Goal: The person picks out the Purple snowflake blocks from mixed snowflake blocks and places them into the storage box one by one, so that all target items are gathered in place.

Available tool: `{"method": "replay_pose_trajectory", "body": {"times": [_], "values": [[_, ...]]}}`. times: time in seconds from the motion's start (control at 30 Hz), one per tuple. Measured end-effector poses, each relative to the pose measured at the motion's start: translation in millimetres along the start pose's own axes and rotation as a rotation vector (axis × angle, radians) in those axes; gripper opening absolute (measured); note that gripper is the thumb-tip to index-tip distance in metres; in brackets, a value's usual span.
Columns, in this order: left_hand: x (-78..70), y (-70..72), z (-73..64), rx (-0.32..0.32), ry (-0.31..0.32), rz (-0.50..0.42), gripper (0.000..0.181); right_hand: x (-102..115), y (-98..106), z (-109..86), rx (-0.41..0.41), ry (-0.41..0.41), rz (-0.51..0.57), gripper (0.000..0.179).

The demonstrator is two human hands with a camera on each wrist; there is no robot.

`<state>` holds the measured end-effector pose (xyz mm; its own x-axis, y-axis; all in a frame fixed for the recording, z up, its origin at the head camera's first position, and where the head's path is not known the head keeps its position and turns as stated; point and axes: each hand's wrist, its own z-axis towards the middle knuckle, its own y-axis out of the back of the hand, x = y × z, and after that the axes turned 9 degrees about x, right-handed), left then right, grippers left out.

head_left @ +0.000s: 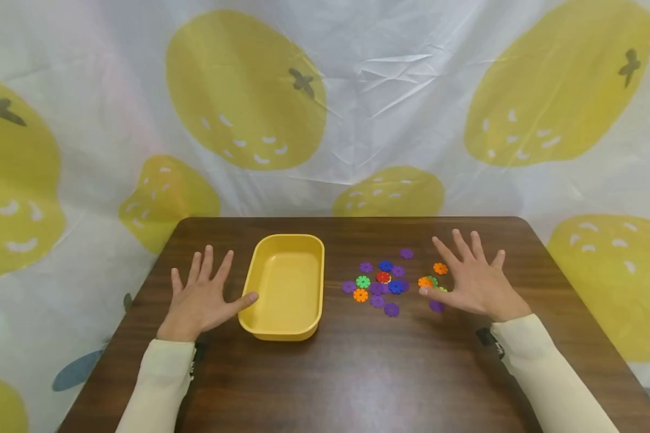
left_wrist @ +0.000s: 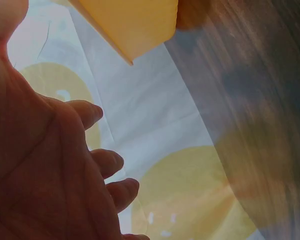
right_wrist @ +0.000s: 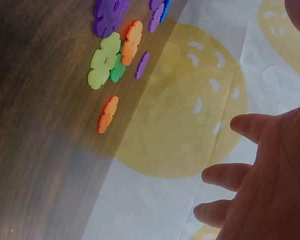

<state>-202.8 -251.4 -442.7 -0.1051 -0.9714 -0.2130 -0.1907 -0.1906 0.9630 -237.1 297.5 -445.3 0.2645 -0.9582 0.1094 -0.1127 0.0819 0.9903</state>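
Note:
My left hand, fingers spread and holding nothing, is just left of a yellow plastic tub; its thumb overlaps the tub's near left rim in the head view. On the right, my right hand is also spread and holds nothing. Its thumb overlaps a small group of snowflake-shaped plastic discs, among them an orange disc and a purple disc. A larger loose cluster of discs lies between tub and right hand, with a green disc, a red disc and several purple ones. In the right wrist view a yellow-green disc lies flat.
Everything stands on a dark brown wooden table with rounded far corners. Behind and beside it hangs a white cloth printed with large yellow lemons. One orange disc lies apart, near the right fingers.

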Motion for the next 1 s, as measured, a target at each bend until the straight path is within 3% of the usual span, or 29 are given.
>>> {"method": "replay_pose_trajectory", "body": {"times": [0.3,0.5,0.7,0.83,1.0], "values": [[5.5,-0.3,4.2,-0.008,-0.042,-0.015,0.111,-5.3,-4.6,19.4,-0.018,0.059,0.034,0.109],[12.8,-6.1,16.9,-0.018,-0.149,-0.191,0.09,-11.2,-7.4,49.5,-0.069,0.156,0.104,0.087],[22.9,-14.4,31.1,-0.05,-0.204,-0.3,0.068,-10.2,-12.0,77.6,-0.009,0.235,0.19,0.068],[22.9,-19.8,37.3,0.011,-0.202,-0.406,0.062,-11.4,-15.0,92.0,0.021,0.256,0.207,0.062],[18.0,-26.5,38.4,0.129,-0.176,-0.646,0.059,-8.0,-23.0,110.6,0.056,0.289,0.214,0.056]]}}
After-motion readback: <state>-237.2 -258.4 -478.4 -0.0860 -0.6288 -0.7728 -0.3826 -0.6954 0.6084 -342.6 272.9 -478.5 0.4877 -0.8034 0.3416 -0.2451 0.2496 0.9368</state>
